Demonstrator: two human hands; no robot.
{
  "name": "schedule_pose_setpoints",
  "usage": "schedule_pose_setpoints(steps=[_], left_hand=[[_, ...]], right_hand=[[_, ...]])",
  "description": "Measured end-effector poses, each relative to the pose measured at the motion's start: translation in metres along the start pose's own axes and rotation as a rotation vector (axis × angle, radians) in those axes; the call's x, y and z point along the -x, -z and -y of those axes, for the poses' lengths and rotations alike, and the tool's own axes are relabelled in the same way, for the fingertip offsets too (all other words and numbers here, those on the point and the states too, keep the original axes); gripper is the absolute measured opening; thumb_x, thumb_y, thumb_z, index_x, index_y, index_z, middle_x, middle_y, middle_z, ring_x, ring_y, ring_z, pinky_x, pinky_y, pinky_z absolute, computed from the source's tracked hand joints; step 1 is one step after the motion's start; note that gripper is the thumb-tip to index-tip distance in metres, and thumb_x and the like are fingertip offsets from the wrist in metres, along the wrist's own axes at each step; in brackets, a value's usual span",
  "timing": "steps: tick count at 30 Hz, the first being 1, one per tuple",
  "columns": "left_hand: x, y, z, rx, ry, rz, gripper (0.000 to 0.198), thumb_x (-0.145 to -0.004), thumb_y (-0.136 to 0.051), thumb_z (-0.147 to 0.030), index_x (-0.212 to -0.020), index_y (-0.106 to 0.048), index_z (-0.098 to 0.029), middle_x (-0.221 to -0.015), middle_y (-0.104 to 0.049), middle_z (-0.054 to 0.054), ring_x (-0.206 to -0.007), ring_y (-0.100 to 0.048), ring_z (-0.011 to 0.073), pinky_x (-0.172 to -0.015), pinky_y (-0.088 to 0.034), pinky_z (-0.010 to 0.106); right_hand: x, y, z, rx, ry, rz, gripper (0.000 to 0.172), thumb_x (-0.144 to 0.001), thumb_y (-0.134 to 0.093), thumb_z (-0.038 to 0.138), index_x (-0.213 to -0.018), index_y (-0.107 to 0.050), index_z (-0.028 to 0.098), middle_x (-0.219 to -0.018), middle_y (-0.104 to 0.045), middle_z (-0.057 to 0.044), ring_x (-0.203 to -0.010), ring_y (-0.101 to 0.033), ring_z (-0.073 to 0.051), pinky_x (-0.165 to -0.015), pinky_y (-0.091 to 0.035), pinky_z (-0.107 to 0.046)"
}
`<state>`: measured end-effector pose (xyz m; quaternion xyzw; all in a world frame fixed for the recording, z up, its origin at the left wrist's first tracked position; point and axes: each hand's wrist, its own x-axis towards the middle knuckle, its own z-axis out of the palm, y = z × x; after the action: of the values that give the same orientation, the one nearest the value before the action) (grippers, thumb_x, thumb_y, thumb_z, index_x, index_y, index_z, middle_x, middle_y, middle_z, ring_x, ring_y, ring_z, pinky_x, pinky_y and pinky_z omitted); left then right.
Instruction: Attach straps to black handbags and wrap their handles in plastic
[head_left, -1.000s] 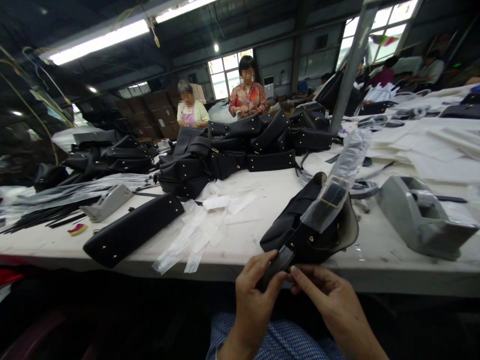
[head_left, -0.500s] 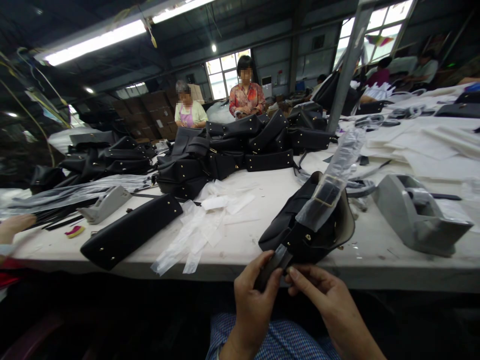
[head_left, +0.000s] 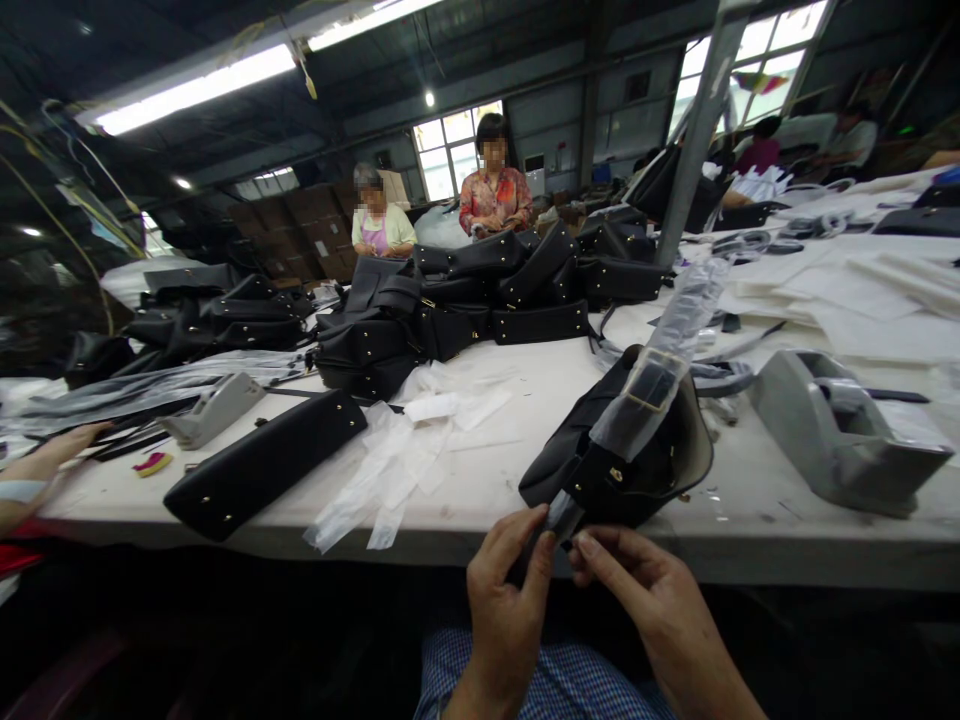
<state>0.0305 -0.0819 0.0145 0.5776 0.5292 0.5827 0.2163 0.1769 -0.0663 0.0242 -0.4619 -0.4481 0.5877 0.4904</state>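
A black handbag [head_left: 570, 450] lies tilted at the table's front edge, its pale-lined mouth facing right. Clear plastic wraps its strap and the gold buckle [head_left: 646, 380], which reach up and to the right. My left hand [head_left: 506, 590] is closed round the near, plastic-wrapped part of the bag's strap [head_left: 562, 518], thumb and fingers on either side of it. Close beside it, my right hand [head_left: 634, 575] pinches with thumb and forefinger at a small dark end, probably of the strap; the fingers partly hide what they grip.
Grey tape dispensers stand to the right [head_left: 840, 440] and left [head_left: 214, 410]. Another black bag [head_left: 262, 465] and white plastic sleeves [head_left: 390, 475] lie left of centre. Black bags [head_left: 367, 340] pile up behind. A co-worker's arm [head_left: 45, 470] reaches in at far left; two people stand across the table.
My hands stay almost in place, with my left thumb shifted slightly on the strap. The co-worker's arm at far left has reached further in over the table.
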Motion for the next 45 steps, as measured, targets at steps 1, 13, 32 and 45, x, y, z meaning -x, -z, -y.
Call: schedule_pose_setpoints(steps=[1,13,32,45], left_hand=[[0.001,0.0,0.002,-0.008,-0.003,-0.008,0.022,-0.092,-0.064,-0.024,-0.111,-0.075,-0.024,-0.108,-0.075,0.007,-0.101,-0.07,0.0224,-0.092,-0.057,0.033],[-0.001,-0.001,0.005,-0.072,0.03,-0.047,0.023,-0.087,-0.071,-0.025,-0.109,-0.073,-0.022,-0.106,-0.076,0.008,-0.097,-0.071,0.0237,-0.088,-0.058,0.034],[-0.002,0.008,-0.009,-0.174,-0.29,-0.043,0.017,-0.09,-0.065,-0.009,-0.099,-0.076,-0.018,-0.083,-0.069,0.005,-0.075,-0.066,0.0156,-0.069,-0.057,0.023],[-0.002,0.017,-0.007,-0.454,-0.562,0.05,0.025,-0.091,-0.064,-0.009,-0.112,-0.073,-0.02,-0.086,-0.072,0.006,-0.078,-0.067,0.0177,-0.071,-0.056,0.027]], right_hand=[[0.0,0.001,0.0,-0.002,-0.002,0.007,0.035,-0.077,-0.077,0.05,-0.09,-0.076,0.017,-0.074,-0.075,-0.006,-0.072,-0.069,-0.02,-0.073,-0.056,-0.028],[-0.001,-0.01,-0.001,0.011,0.04,0.028,0.044,-0.082,-0.073,0.05,-0.113,-0.073,0.019,-0.121,-0.072,-0.013,-0.115,-0.066,-0.031,-0.102,-0.052,-0.041],[-0.014,-0.022,0.003,0.096,0.041,-0.083,0.038,-0.068,-0.083,0.05,-0.088,-0.08,0.017,-0.086,-0.079,-0.008,-0.083,-0.073,-0.026,-0.079,-0.059,-0.033],[-0.002,-0.017,0.01,-0.077,-0.035,0.072,0.035,-0.077,-0.077,0.051,-0.091,-0.08,0.019,-0.085,-0.078,-0.006,-0.081,-0.072,-0.022,-0.08,-0.057,-0.028]])
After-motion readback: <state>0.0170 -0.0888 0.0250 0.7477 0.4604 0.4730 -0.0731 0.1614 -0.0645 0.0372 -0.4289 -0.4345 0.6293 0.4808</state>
